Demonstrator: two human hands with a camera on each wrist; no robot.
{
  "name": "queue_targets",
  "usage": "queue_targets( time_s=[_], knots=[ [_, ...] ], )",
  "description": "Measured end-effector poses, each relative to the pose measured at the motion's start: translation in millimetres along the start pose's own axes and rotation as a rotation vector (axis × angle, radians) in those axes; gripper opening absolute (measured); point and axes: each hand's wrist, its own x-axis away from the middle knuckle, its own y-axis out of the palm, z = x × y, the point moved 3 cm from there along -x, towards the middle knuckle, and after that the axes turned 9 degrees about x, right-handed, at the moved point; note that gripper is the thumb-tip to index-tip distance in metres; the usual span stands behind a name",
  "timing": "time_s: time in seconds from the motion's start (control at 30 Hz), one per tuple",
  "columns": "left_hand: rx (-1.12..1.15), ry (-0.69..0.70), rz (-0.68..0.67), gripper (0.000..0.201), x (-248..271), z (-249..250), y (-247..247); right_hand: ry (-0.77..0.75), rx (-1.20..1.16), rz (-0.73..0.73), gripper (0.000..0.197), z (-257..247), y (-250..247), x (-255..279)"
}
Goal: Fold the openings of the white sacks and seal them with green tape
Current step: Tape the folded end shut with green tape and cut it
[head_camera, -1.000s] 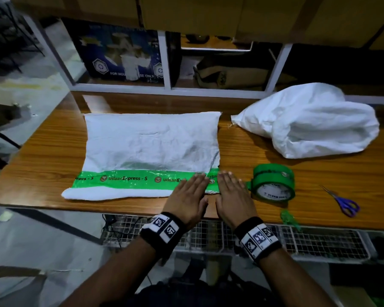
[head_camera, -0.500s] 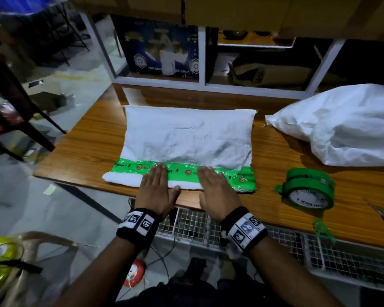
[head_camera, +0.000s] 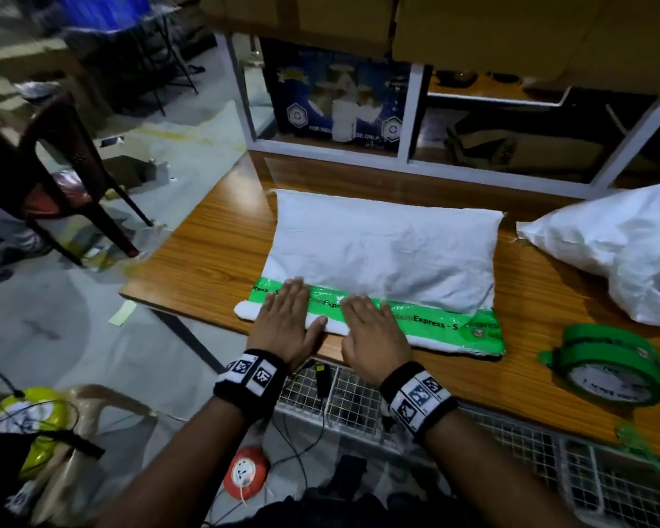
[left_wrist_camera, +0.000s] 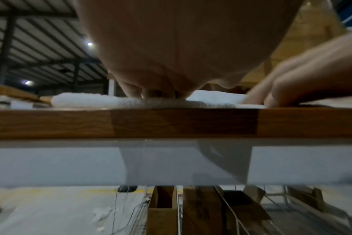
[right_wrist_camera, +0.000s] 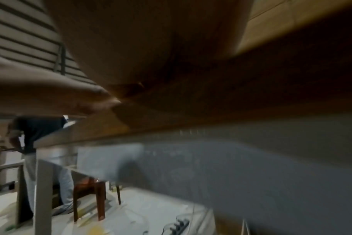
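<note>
The white sack lies flat at the near edge of the desk, its folded opening toward me and covered along its length by a strip of green tape. My left hand rests flat on the tape near its left end, fingers straight and gripping nothing; my right hand lies flat just beside it in the same way. The left wrist view confirms the palm bearing down on the folded edge.

I judge the step in hand to be pressing the tape down to seal this sack. The left end of the fold shows white past the tape, so that end needs checking.

The next move calls for a second sack, lying bunched at the right and not yet sealed. The tape roll sits near it.
</note>
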Motion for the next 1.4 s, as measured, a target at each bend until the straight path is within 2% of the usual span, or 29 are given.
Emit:
queue_targets(
  time_s=[0.07, 0.23, 0.37, 0.5, 0.63, 0.7, 0.8, 0.83, 0.87, 0.9, 0.97, 1.0, 1.03, 1.07, 1.13, 1.2, 1.27, 1.3, 1.33, 1.4],
  knots=[
    [0.009, -0.045, -0.027, 0.097, -6, -24, -6, -0.006, -0.025, -0.015, 0.076, -3, 8, -3],
    [-0.006, -0.096, 0.01, 0.089, 9, -77, -13, 0.0, -0.049, 0.024, 0.074, 4, 12, -3],
    [0.053, -0.129, 0.038, 0.085, 7, -79, -12, 0.014, -0.018, 0.017, 0.076, 3, 14, -4],
    [0.108, -0.258, 0.065, 0.085, 8, -82, -9, 0.042, 0.006, -0.027, 0.08, -3, 14, 0],
    [0.339, -0.3, 0.018, 0.071, 2, -84, -14, 0.041, 0.063, 0.068, 0.072, -28, -1, -8],
    [0.487, -0.285, 0.103, 0.063, 8, -86, -19, -0.01, 0.058, 0.09, 0.075, -56, -10, -25],
    [0.768, -0.305, 0.35, 0.067, 27, -97, -21, 0.037, 0.12, -0.104, 0.093, -96, -5, -54],
    [0.842, -0.323, 0.441, 0.071, 36, -103, -20, 0.041, 0.178, -0.15, 0.088, -108, 1, -57],
    [0.864, -0.339, 0.529, 0.072, 45, -110, -21, 0.024, 0.239, -0.172, 0.069, -119, 3, -54],
    [0.853, -0.355, 0.611, 0.069, 56, -117, -20, -0.009, 0.283, -0.141, 0.048, -128, 7, -49],
    [0.863, -0.396, 0.747, 0.059, 80, -131, -18, -0.106, 0.301, -0.003, 0.026, -140, 3, -34],
    [0.914, -0.419, 0.78, 0.054, 92, -136, -15, -0.148, 0.229, 0.071, 0.024, -142, -5, -31],
    [0.955, -0.441, 0.783, 0.051, 101, -141, -9, -0.16, 0.123, 0.122, 0.029, -140, -17, -33],
    [0.976, -0.446, 0.752, 0.05, 107, -143, -5, -0.147, -0.017, 0.141, 0.033, -136, -33, -38],
    [0.969, -0.418, 0.541, 0.052, 106, -140, 6, -0.101, -0.323, 0.229, 0.031, -129, -69, -57],
    [0.956, -0.318, 0.151, 0.06, 95, -120, 14, -0.018, -0.697, 0.27, 0.037, -119, -101, -81],
    [1.003, -0.224, -0.284, 0.082, 87, -83, 20, -0.017, -1.165, 0.254, 0.044, -115, -132, -97],
    [1.088, -0.215, -0.443, 0.09, 84, -64, 21, -0.054, -1.381, 0.26, 0.044, -114, -149, -103],
    [1.266, -0.242, -0.532, 0.091, 81, -46, 20, -0.094, -1.569, 0.272, 0.042, -111, -167, -106],
    [1.746, -0.338, -0.574, 0.088, 73, -22, 11, -0.09, -1.855, 0.338, 0.03, -94, -200, -109]
  ],
)
